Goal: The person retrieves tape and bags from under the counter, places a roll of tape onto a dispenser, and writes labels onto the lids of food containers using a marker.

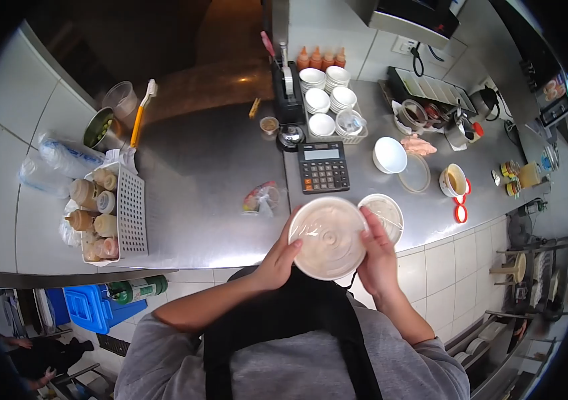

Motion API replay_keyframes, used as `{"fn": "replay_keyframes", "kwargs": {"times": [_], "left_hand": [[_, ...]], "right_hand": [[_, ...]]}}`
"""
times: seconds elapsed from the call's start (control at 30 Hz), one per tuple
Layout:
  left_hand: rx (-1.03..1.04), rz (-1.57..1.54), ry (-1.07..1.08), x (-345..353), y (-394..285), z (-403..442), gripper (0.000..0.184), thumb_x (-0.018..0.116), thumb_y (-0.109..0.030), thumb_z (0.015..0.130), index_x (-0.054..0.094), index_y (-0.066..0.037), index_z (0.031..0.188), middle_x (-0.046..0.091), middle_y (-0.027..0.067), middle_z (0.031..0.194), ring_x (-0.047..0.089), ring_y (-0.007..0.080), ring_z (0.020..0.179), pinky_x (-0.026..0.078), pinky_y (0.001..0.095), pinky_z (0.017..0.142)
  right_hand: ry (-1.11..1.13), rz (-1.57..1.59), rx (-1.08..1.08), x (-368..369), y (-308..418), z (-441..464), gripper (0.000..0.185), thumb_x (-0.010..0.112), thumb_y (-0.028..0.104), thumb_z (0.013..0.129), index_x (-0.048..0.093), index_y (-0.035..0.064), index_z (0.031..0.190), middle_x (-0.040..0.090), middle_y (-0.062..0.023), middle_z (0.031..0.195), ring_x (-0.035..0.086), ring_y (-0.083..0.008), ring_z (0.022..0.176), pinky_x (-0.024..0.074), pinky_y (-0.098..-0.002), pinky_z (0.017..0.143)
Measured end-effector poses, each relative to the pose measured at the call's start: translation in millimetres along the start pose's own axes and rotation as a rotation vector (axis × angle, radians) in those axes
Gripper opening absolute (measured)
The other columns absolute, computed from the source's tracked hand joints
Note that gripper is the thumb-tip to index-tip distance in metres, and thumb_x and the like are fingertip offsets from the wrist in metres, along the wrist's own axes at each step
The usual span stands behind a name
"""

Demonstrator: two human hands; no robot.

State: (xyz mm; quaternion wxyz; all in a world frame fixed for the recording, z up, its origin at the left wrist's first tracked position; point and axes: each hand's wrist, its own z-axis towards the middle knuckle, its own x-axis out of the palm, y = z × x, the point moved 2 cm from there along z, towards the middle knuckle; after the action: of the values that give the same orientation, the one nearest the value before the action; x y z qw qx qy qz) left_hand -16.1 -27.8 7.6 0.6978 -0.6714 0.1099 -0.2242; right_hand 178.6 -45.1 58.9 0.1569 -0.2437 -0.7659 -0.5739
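Observation:
Between my two hands is a round white bowl with a clear lid (328,250), held near the front edge of the steel counter. My left hand (280,260) grips its left side, thumb on the rim. My right hand (378,257) grips the right side, its fingers along the lid's edge. Just behind and to the right stands a second lidded bowl (385,217), partly hidden by my right hand. A black calculator (324,167) lies beyond the held bowl. To the left of the calculator is a small plastic bag with colourful contents (262,199).
A white basket (134,210) of sauce bottles stands at left. Stacked small white bowls (321,101) sit in a tray at the back. An open white bowl (390,155), a loose clear lid (415,175) and a tub of brown sauce (454,181) are at right.

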Motion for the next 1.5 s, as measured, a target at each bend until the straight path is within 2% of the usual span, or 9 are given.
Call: {"fn": "replay_keyframes", "kwargs": {"times": [0.4, 0.53, 0.7, 0.8, 0.93, 0.97, 1.27, 1.33, 1.5], "left_hand": [[-0.118, -0.11, -0.102, -97.0, 13.7, -38.8, 0.064, 0.046, -0.005, 0.096, 0.01, -0.003, 0.149, 0.028, 0.0186, 0.148, 0.031, 0.0226, 0.136, 0.025, 0.0334, 0.11], [-0.158, 0.068, -0.276, -148.2, 15.6, -36.2, 0.045, 0.049, -0.006, 0.095, 0.038, -0.003, 0.139, 0.056, 0.0096, 0.119, 0.055, 0.0138, 0.107, 0.043, 0.0271, 0.095], [-0.049, 0.312, -0.479, -187.2, 39.1, -19.8, 0.026, 0.053, -0.006, 0.092, 0.058, -0.004, 0.117, 0.059, 0.0065, 0.105, 0.055, 0.0115, 0.087, 0.045, 0.0238, 0.08], [0.066, 0.613, -0.573, -203.7, 56.6, -20.7, 0.024, 0.056, -0.005, 0.088, 0.062, -0.004, 0.111, 0.059, 0.008, 0.103, 0.056, 0.0152, 0.087, 0.046, 0.0262, 0.078], [0.058, 0.588, -0.594, -206.9, 59.0, -30.2, 0.024, 0.059, -0.002, 0.083, 0.063, -0.005, 0.106, 0.059, 0.0116, 0.103, 0.058, 0.0224, 0.089, 0.047, 0.0289, 0.077], [0.032, 0.569, -0.589, -205.9, 58.9, -30.8, 0.024, 0.059, -0.001, 0.082, 0.064, -0.004, 0.105, 0.06, 0.0128, 0.102, 0.059, 0.0238, 0.088, 0.048, 0.0301, 0.078], [-0.008, 0.58, -0.518, -204.9, 58.3, -32.2, 0.018, 0.062, -0.004, 0.079, 0.065, -0.004, 0.097, 0.062, 0.0157, 0.096, 0.06, 0.0327, 0.092, 0.049, 0.0372, 0.081], [-0.018, 0.58, -0.503, -205.7, 59.6, -31.0, 0.017, 0.063, -0.004, 0.079, 0.065, -0.004, 0.096, 0.062, 0.0156, 0.096, 0.06, 0.0328, 0.092, 0.049, 0.0367, 0.08], [-0.068, 0.265, -0.712, -210.8, 60.9, -16.2, 0.017, 0.058, -0.009, 0.089, 0.061, -0.004, 0.105, 0.058, 0.0066, 0.087, 0.054, 0.0137, 0.076, 0.044, 0.025, 0.072]], "right_hand": [[0.254, -0.67, -0.009, 26.0, -80.1, 43.9, 0.046, 0.043, 0.006, 0.098, 0.031, -0.0006, 0.142, 0.041, -0.0144, 0.141, 0.041, -0.0194, 0.129, 0.0327, -0.0287, 0.105], [0.253, -1.229, -0.376, 41.9, -47.5, 77.0, 0.043, 0.054, 0.009, 0.094, 0.045, 0.0084, 0.136, 0.043, -0.0128, 0.141, 0.043, -0.0231, 0.129, 0.0401, -0.0325, 0.099], [0.137, -1.043, -0.389, 84.6, -11.6, 187.3, 0.018, 0.06, 0.01, 0.087, 0.065, 0.0029, 0.103, 0.068, -0.0113, 0.094, 0.064, -0.0197, 0.082, 0.0491, -0.0315, 0.074], [0.108, -1.218, -0.574, 93.8, -8.2, 283.9, 0.013, 0.058, 0.008, 0.086, 0.066, 0.0033, 0.094, 0.067, -0.0117, 0.079, 0.064, -0.0205, 0.075, 0.0493, -0.0324, 0.071], [0.059, -1.558, -0.824, 115.1, 10.6, 401.5, 0.015, 0.055, 0.012, 0.084, 0.065, 0.0022, 0.089, 0.065, -0.0227, 0.083, 0.063, -0.0385, 0.08, 0.0498, -0.0448, 0.074], [0.039, -1.629, -0.67, 129.3, 20.3, 419.8, 0.017, 0.056, 0.015, 0.084, 0.064, 0.001, 0.088, 0.065, -0.0231, 0.083, 0.064, -0.0383, 0.082, 0.0502, -0.0447, 0.074], [-0.116, -1.609, -0.464, 160.1, 25.2, 503.1, 0.036, 0.067, 0.035, 0.083, 0.063, -0.0006, 0.086, 0.067, -0.0169, 0.08, 0.065, -0.0329, 0.076, 0.0491, -0.0406, 0.07], [-0.308, -1.469, -0.895, 164.6, 37.2, 480.8, 0.033, 0.066, 0.033, 0.086, 0.063, 0.0002, 0.088, 0.065, -0.0124, 0.071, 0.061, -0.0219, 0.065, 0.047, -0.0353, 0.063], [0.023, -0.821, -0.875, 178.0, 53.7, 308.6, 0.019, 0.055, 0.019, 0.095, 0.06, 0.0009, 0.097, 0.063, -0.0032, 0.079, 0.056, -0.0088, 0.071, 0.0444, -0.0241, 0.061]]}}
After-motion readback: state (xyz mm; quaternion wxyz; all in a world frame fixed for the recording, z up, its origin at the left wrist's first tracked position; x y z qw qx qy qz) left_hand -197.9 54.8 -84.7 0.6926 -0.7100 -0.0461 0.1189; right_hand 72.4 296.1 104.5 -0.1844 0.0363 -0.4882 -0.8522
